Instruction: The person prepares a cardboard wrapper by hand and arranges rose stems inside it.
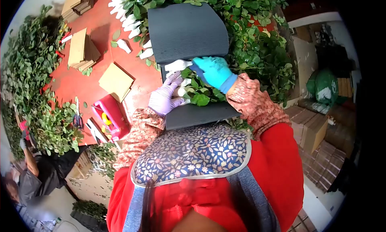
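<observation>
My left hand, in a thin lilac glove, rests at the left side of a row of white-sleeved flower heads, its fingers spread against them. My right hand, in a turquoise and blue glove, is closed around the green stems just behind a white-sleeved head. Leafy stems run to the right below this hand. The flowers lie on a dark corrugated sheet, and another part of dark corrugated sheet stands beyond my hands.
Cardboard stacks and card pieces sit on the red table. A pink box and scissors are at left. Leafy stems cover the right side. A co-worker is at lower left.
</observation>
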`<state>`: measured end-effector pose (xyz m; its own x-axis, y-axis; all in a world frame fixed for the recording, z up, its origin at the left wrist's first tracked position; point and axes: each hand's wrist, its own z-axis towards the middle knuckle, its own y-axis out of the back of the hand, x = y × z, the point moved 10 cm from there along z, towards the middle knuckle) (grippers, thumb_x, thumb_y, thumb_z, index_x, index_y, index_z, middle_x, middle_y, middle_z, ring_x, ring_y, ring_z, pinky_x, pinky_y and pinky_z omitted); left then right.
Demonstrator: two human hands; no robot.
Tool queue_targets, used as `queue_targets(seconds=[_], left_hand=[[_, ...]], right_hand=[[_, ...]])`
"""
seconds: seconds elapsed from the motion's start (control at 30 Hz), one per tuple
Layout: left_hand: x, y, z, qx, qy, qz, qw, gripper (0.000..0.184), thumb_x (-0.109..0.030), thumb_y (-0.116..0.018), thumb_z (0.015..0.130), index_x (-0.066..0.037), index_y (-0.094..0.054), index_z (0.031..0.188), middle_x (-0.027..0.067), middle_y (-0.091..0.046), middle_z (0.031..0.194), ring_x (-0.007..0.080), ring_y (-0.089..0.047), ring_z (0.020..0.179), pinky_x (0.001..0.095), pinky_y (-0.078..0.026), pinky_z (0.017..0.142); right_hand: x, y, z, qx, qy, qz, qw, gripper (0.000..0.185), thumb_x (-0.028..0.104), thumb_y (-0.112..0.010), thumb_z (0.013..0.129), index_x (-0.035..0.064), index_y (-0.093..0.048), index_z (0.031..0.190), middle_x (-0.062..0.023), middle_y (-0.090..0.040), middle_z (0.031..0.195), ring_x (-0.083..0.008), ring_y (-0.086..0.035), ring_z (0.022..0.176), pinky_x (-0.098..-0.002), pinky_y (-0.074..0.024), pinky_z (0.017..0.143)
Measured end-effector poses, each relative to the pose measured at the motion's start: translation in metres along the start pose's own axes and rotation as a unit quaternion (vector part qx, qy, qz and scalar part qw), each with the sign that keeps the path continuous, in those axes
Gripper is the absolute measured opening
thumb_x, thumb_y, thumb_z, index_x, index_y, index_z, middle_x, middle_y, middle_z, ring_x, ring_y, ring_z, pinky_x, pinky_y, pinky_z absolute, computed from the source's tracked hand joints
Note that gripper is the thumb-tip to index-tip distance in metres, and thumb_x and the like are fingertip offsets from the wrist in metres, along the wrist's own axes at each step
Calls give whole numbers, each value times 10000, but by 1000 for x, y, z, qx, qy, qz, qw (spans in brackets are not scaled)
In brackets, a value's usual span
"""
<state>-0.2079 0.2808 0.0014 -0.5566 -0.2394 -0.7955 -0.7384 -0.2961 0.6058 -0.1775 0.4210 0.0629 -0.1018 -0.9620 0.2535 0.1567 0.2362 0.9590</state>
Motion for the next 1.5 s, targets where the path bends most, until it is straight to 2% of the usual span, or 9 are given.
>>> queue_targets(seconds=[0.23, 0.3, 0.4, 0.67, 0.77, 0.87, 0.97, 1.13, 1.5], left_hand=[[-1, 6, 0, -47, -104, -62, 992, 596, -26, -743, 780, -45, -520, 1332, 154, -524, 1374, 280, -559, 1195, 358, -478, 970], [20, 32, -3, -190, -9, -242, 951, 335, -10, -672, 859, -43, -575, 1178, 44, -642, 1023, 93, -539, 795, 244, -465, 702], [85, 23, -3, -185, 172, -223, 942, 314, -76, -695, 883, -41, -575, 1171, -41, -534, 737, 28, -454, 640, 186, -363, 544], [80, 24, 13, -311, 108, -363, 872, 48, -81, -652, 913, -56, -614, 898, -13, -598, 869, 106, -521, 777, 257, -437, 750], [115, 44, -14, -367, 97, -533, 756, 36, -43, -598, 914, -55, -565, 918, 42, -583, 976, 136, -559, 813, 293, -483, 807], [106, 33, -16, -253, 164, -444, 844, 233, -34, -577, 916, -77, -567, 1145, 47, -580, 1029, 138, -598, 753, 267, -510, 645], [104, -2, 3, -181, 167, -220, 944, 302, -149, -636, 945, -43, -587, 1224, -1, -598, 917, 69, -516, 683, 222, -443, 600], [90, -12, 13, -229, 136, -308, 913, 188, -147, -640, 943, 18, -648, 1033, 33, -654, 908, 89, -547, 746, 229, -464, 698], [134, 63, -33, -327, 155, -421, 832, 147, -184, -563, 961, -69, -647, 1000, -13, -604, 785, 39, -445, 587, 199, -353, 518]], right_hand=[[-19, -48, -10, 87, -31, 15, 996, 236, 178, -623, 811, 84, -607, 1027, -118, -667, 907, -331, -653, 818, -479, -492, 694], [-22, -47, -15, 57, -29, 18, 998, 208, 194, -628, 812, 99, -619, 996, -115, -663, 887, -329, -651, 816, -471, -489, 692], [-24, -51, -19, 8, -17, 28, 999, 197, 223, -619, 831, 108, -632, 990, -110, -659, 863, -326, -651, 818, -460, -488, 689], [-31, -55, -15, 48, -31, 56, 997, 173, 193, -565, 877, 89, -634, 997, -89, -665, 854, -307, -653, 803, -442, -493, 691], [-32, -59, -14, 11, -25, 86, 996, 166, 185, -561, 874, 84, -632, 985, -98, -670, 851, -307, -658, 803, -434, -500, 688], [-26, -60, -12, 182, -38, 41, 982, 297, 164, -594, 852, 46, -607, 1125, -127, -660, 933, -309, -650, 764, -429, -516, 680], [-17, -70, -16, 60, 49, -100, 992, 351, 170, -594, 848, 47, -582, 1176, -130, -652, 979, -314, -651, 768, -425, -524, 685], [-19, -85, -11, 182, -16, -145, 972, 444, 138, -612, 809, 50, -524, 1235, -131, -652, 1009, -288, -683, 838, -430, -548, 633], [-24, -66, -18, 53, -2, -36, 998, 286, 168, -555, 891, 58, -544, 1155, -127, -654, 899, -302, -665, 776, -422, -527, 666]])
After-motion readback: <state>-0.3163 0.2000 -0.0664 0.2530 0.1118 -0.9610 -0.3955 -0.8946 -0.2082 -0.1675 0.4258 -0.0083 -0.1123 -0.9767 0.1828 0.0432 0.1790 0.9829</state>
